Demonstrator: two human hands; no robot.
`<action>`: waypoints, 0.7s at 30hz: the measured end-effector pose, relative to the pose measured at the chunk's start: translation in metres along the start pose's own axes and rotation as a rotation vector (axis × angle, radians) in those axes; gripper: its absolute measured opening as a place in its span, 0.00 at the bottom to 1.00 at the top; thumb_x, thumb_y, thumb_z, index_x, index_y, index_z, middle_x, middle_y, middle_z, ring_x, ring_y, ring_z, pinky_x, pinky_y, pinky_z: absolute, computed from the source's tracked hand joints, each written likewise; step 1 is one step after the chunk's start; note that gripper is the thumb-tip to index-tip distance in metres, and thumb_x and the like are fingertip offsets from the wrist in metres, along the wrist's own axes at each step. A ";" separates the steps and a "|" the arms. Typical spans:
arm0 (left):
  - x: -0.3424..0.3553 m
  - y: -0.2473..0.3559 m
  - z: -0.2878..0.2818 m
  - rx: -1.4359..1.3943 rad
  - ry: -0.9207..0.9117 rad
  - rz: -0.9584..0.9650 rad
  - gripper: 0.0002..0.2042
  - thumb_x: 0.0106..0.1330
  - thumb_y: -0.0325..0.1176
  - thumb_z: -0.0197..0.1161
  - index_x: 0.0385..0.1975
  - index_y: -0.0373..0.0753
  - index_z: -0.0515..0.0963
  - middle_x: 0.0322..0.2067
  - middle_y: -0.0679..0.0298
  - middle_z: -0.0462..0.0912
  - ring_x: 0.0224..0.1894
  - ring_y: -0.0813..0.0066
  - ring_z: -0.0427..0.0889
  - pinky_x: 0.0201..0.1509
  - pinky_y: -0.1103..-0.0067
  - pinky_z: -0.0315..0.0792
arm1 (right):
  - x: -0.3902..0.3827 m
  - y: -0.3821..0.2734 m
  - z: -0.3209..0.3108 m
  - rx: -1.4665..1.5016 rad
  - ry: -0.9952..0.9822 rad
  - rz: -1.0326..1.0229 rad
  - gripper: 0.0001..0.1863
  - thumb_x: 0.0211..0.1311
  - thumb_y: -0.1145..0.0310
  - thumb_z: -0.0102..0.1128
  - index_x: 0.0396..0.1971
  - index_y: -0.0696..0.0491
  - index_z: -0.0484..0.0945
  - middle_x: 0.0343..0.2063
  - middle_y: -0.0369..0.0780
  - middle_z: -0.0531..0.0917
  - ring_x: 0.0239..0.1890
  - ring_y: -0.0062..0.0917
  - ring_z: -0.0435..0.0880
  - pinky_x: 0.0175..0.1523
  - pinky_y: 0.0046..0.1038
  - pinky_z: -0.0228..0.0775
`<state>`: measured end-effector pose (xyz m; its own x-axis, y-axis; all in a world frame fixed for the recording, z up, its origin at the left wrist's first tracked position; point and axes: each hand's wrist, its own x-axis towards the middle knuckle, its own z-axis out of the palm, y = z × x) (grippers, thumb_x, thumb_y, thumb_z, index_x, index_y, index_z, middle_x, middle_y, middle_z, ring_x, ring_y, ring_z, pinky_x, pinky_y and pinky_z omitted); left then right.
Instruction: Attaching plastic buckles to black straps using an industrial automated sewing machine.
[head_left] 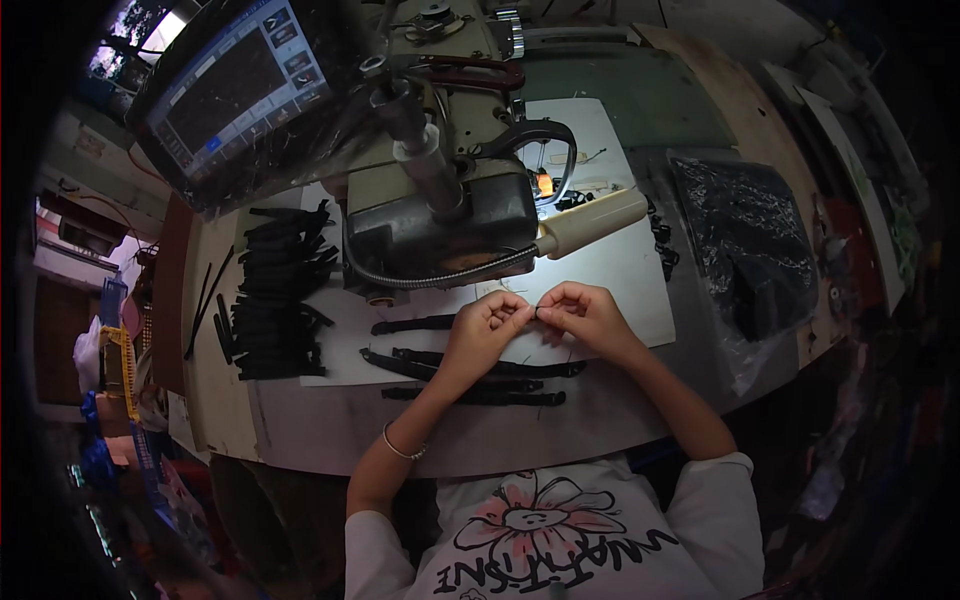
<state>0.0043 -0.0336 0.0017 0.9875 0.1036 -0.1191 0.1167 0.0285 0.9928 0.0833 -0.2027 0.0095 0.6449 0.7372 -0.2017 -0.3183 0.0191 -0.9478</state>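
Observation:
My left hand [487,325] and my right hand [592,318] meet over the white work sheet, just in front of the sewing machine [455,225]. Thumb and forefinger of each are pinched together, and between them shows a small black piece [537,311]. Most of it is hidden by the fingertips, so its exact kind cannot be made out. Beneath and beside my wrists lie several narrow black straps [480,396], some with loose thread ends. One more strap [415,324] points out from behind my left hand.
A thick stack of black straps [285,290] lies at the left. A lit screen [240,85] hangs at the upper left. The cream lamp [595,222] on a flexible metal neck reaches over the white sheet [640,300]. Black pieces in a clear plastic bag [745,250] lie right.

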 end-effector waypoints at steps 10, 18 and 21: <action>0.004 0.010 0.004 0.881 0.050 0.373 0.09 0.50 0.37 0.66 0.27 0.42 0.77 0.32 0.68 0.74 0.42 0.67 0.70 0.48 0.73 0.60 | -0.010 -0.009 -0.021 -0.170 0.186 0.010 0.05 0.56 0.73 0.57 0.28 0.59 0.75 0.20 0.33 0.77 0.20 0.11 0.73 0.26 0.14 0.66; 0.008 0.015 0.001 0.561 0.144 0.341 0.06 0.51 0.32 0.66 0.23 0.37 0.77 0.24 0.65 0.80 0.30 0.71 0.77 0.41 0.78 0.65 | -0.014 0.004 0.009 -0.605 0.406 -0.287 0.04 0.51 0.76 0.60 0.27 0.59 0.74 0.22 0.36 0.76 0.21 0.16 0.75 0.28 0.17 0.68; 0.006 0.017 0.002 0.526 0.187 0.337 0.06 0.50 0.30 0.66 0.23 0.35 0.78 0.23 0.64 0.80 0.28 0.71 0.78 0.37 0.80 0.67 | -0.013 0.006 0.017 -0.762 0.453 -0.449 0.04 0.50 0.77 0.60 0.25 0.58 0.73 0.22 0.38 0.75 0.21 0.20 0.75 0.27 0.20 0.68</action>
<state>0.0125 -0.0349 0.0182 0.9493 0.1945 0.2470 -0.1132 -0.5214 0.8458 0.0612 -0.2008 0.0109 0.8510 0.4375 0.2904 0.4500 -0.3225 -0.8328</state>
